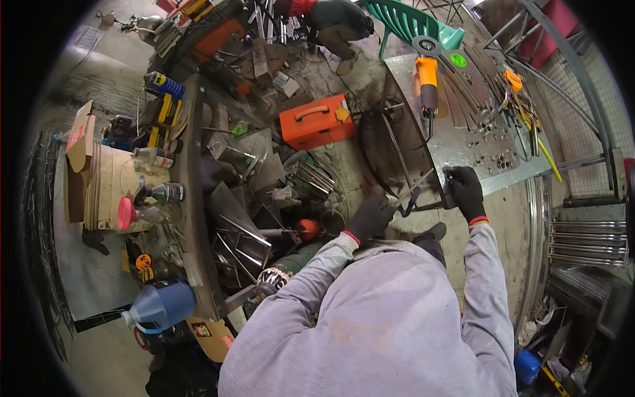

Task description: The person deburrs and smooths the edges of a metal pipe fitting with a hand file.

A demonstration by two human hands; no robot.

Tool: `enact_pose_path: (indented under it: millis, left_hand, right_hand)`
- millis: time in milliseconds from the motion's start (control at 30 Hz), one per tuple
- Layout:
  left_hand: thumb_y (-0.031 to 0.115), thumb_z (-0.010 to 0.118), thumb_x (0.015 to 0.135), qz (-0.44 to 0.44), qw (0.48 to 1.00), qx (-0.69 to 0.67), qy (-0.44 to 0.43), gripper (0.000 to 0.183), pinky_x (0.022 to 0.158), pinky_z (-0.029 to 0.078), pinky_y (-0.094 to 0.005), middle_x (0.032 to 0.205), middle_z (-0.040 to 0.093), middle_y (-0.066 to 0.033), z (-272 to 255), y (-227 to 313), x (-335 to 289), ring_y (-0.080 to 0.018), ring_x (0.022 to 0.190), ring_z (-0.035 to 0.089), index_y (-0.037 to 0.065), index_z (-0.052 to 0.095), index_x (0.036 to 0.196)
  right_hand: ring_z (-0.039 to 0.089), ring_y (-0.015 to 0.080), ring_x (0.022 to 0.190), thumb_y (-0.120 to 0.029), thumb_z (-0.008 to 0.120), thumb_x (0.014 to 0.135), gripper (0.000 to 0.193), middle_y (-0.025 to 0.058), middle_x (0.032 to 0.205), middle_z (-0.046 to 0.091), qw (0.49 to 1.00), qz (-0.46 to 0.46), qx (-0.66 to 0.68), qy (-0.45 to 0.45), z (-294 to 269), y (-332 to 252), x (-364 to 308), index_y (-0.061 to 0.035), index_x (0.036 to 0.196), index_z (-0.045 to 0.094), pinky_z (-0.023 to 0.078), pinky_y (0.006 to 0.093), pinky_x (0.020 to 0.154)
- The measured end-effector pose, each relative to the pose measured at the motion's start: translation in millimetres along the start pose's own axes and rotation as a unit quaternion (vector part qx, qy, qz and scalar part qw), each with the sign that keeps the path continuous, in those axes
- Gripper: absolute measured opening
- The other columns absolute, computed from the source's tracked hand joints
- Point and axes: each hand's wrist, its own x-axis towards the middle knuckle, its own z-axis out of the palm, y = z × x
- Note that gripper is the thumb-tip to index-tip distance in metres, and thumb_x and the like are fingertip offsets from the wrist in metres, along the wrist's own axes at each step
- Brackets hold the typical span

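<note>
By the table (pixel 456 151), left hand (pixel 372 217), near a thin stick (pixel 416 184), and right hand (pixel 467 190) are apart; can't tell their grip

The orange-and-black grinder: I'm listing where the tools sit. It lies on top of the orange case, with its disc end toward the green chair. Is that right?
Its resting place is wrong: the head view shows the orange-and-black grinder lying on the metal-topped table. Its disc end is toward the green chair.
</note>
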Motion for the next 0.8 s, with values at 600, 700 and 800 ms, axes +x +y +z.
enact_pose_path:
  millis: [600,700,800]
  left_hand:
    - [0.033,0.059,0.097,0.014,0.999,-0.043,-0.01,0.035,0.073,0.051,-0.0455,0.082,0.069,-0.0183,0.6,10.1,-0.5,-0.0338,0.077,0.068,-0.001,0.069,0.094]
    - [0.031,0.058,0.097,-0.023,0.997,-0.065,-0.018,0.035,0.074,0.051,-0.0456,0.082,0.069,-0.0186,-1.0,12.3,-0.1,-0.0343,0.077,0.068,-0.002,0.069,0.095]
    - [0.027,0.065,0.1,-0.017,0.998,-0.043,-0.03,0.03,0.069,0.051,-0.0355,0.084,0.072,-0.01,1.5,-3.9,1.5,-0.0175,0.073,0.065,0.002,0.072,0.114]
  right_hand:
    - [0.068,0.0287,0.093,0.006,0.058,0.084,0.034,0.0135,0.102,0.066,1.0,0.007,0.028,0.01,-0.7,-17.5,-1.4,-0.0017,0.112,0.074,0.054,0.0361,0.084]
    - [0.068,0.0285,0.093,0.007,0.058,0.084,0.033,0.0134,0.102,0.067,0.999,0.016,0.027,0.011,-1.5,-17.9,-2.4,-0.0021,0.112,0.074,0.053,0.0362,0.083]
    - [0.068,0.0284,0.093,0.007,0.058,0.084,0.033,0.0134,0.102,0.067,1.0,0.002,0.011,0.007,-1.4,-19.9,-1.3,-0.0025,0.112,0.074,0.053,0.0363,0.082]
